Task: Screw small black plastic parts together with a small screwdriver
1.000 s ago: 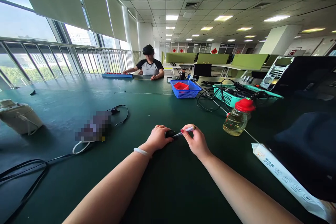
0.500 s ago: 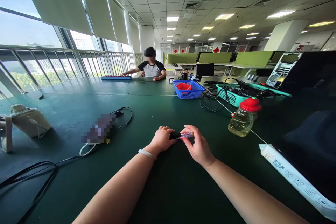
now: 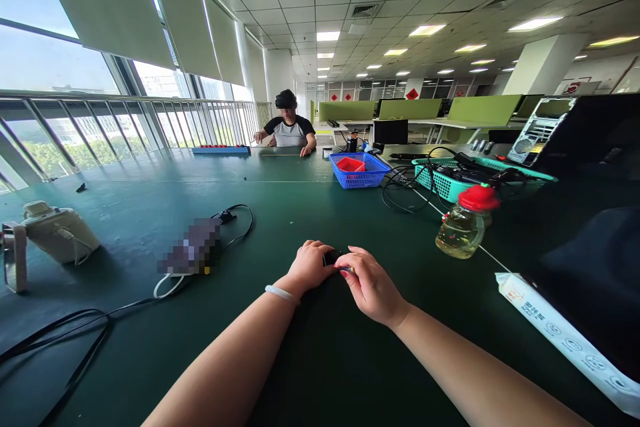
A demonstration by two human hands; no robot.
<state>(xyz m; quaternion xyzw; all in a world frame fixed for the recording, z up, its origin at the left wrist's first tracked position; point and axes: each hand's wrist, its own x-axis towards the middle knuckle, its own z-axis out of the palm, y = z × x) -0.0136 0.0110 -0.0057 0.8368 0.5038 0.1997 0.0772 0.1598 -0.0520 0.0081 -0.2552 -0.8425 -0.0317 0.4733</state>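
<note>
My left hand (image 3: pixel 311 263), with a white band at the wrist, is closed round a small black block-like object (image 3: pixel 331 257) held at the table. Its fingers hide much of the object, so I cannot tell its kind. My right hand (image 3: pixel 369 280) is closed on what looks like a small clear-handled screwdriver (image 3: pixel 347 269). Only a short piece of its handle shows between thumb and fingers. The right fingertips are up against the black object's right side, close to my left fingers. Where the tool's tip sits is hidden.
A red-lidded bottle (image 3: pixel 463 227) and a white packet (image 3: pixel 565 340) lie right. Blue (image 3: pixel 357 179) and teal (image 3: pixel 440 183) baskets stand behind. Left are cables (image 3: pixel 95 320), a blurred-out item (image 3: pixel 190 247) and a beige flask (image 3: pixel 60 230). A person (image 3: pixel 287 127) sits opposite by a blue tray (image 3: pixel 220 151).
My right hand has turned and closed further over the screwdriver, hiding most of its handle. The left hand stays put. The person opposite has lifted a hand off the blue tray.
</note>
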